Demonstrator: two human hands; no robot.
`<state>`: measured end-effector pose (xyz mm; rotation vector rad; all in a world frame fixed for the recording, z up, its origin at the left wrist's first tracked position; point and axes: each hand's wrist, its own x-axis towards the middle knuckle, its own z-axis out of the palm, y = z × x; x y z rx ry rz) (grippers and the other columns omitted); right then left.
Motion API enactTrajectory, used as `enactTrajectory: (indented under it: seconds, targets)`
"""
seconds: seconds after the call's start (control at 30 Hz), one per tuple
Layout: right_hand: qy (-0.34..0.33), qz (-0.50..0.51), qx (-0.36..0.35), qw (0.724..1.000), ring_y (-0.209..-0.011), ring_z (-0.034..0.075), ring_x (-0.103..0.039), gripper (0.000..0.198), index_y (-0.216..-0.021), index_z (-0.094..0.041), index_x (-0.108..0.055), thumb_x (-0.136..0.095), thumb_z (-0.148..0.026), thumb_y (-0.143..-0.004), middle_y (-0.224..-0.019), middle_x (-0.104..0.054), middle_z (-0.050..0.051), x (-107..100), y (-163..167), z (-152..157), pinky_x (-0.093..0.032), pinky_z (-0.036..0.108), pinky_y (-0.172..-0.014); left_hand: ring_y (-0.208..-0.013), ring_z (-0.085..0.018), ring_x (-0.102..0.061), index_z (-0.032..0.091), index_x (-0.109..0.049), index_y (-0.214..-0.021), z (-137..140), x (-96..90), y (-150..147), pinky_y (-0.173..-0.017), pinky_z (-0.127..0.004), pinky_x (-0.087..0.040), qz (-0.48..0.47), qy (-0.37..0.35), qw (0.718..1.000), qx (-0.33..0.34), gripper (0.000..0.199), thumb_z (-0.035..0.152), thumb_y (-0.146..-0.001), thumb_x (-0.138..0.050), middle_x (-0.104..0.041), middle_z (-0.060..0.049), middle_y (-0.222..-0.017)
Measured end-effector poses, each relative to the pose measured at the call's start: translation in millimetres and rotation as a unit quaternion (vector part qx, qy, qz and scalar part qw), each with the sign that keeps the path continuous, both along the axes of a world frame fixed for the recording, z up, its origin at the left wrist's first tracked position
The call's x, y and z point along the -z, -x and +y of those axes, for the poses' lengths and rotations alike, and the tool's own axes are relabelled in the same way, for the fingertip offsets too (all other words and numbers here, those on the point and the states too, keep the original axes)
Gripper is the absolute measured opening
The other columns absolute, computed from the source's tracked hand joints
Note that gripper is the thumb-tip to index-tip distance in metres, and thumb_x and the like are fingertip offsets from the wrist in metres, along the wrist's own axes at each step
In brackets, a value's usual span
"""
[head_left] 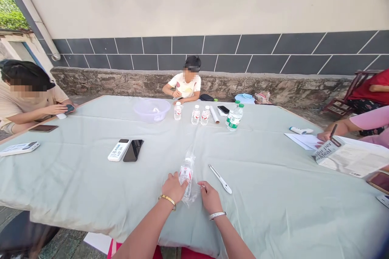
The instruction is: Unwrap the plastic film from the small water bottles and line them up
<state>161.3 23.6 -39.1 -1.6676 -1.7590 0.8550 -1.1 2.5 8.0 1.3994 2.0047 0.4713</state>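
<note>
A small clear water bottle (186,172) with a red and white label is in front of me, its white cap pointing away. Loose clear plastic film (191,199) surrounds it and sticks out past both ends. My left hand (173,188) grips the bottle's left side, thumb across it. To the right of the bottle, my right hand (209,197) has thumb and forefinger pinched at the edge of the film. A white utility knife (220,179) lies just beyond my right hand on the cloth-covered table (258,202).
Across the table stand several small bottles (195,115), green-capped bottles (235,118), a clear basin (152,110) and a roll (214,114). A white power bank (118,150) and a phone (133,151) lie left. People sit at the left, far and right sides; papers (304,141) lie right.
</note>
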Motion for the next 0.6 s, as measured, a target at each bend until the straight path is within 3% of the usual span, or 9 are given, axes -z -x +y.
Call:
enactTrajectory:
  seconds: [0.1,0.3,0.43,0.53,0.6]
  targets:
    - [0.013,-0.024,-0.031,0.999,-0.056,0.018,-0.053,0.034,-0.104,-0.022,-0.065,-0.040,-0.019,-0.081,-0.054,-0.052,-0.002,-0.3,-7.5,-7.3,-0.040,0.028,-0.060,-0.115,-0.031,-0.052,0.021,-0.043,-0.131,3.2,-1.0,-8.3,-0.090,-0.039,-0.042,0.048,-0.017,0.998,0.028,0.071,0.056,-0.072,-0.056,-0.053,-0.015,-0.125]
    - [0.075,-0.110,-0.003,0.991,-0.067,0.016,-0.058,0.038,-0.114,-0.018,-0.061,-0.039,-0.014,-0.083,-0.065,-0.059,0.000,-5.1,-36.3,-8.1,-0.040,0.026,-0.066,-0.113,-0.021,-0.055,0.018,-0.050,-0.125,9.2,9.6,24.7,-0.091,-0.029,-0.040,0.043,-0.002,0.999,-0.012,0.043,0.036,-0.088,-0.035,-0.054,-0.013,-0.127]
    - [0.105,-0.197,-0.004,0.975,-0.081,0.021,-0.061,0.038,-0.121,-0.017,-0.056,-0.042,-0.020,-0.086,-0.079,-0.065,0.006,-12.4,-43.9,-7.5,-0.041,0.029,-0.070,-0.110,-0.021,-0.057,0.019,-0.046,-0.128,10.6,11.5,24.4,-0.085,-0.027,-0.042,0.024,-0.011,1.000,-0.009,0.053,0.050,-0.086,-0.040,-0.057,-0.012,-0.125]
    - [0.069,-0.236,0.010,0.969,-0.093,0.023,-0.061,0.043,-0.128,-0.018,-0.052,-0.046,-0.020,-0.084,-0.100,-0.065,0.011,-26.3,-43.2,-8.8,-0.043,0.032,-0.077,-0.109,-0.026,-0.058,0.016,-0.040,-0.133,8.2,14.8,10.1,-0.083,-0.030,-0.043,0.023,-0.017,1.000,-0.009,0.063,0.051,-0.081,-0.049,-0.056,-0.015,-0.125]
    - [-0.015,-0.230,0.019,0.973,-0.102,0.024,-0.057,0.044,-0.127,-0.018,-0.053,-0.045,-0.017,-0.084,-0.115,-0.059,0.012,-39.6,-38.6,-11.7,-0.044,0.034,-0.085,-0.110,-0.026,-0.057,0.013,-0.037,-0.135,5.1,18.5,4.1,-0.083,-0.031,-0.042,0.023,-0.020,0.999,-0.013,0.063,0.049,-0.084,-0.045,-0.056,-0.016,-0.126]
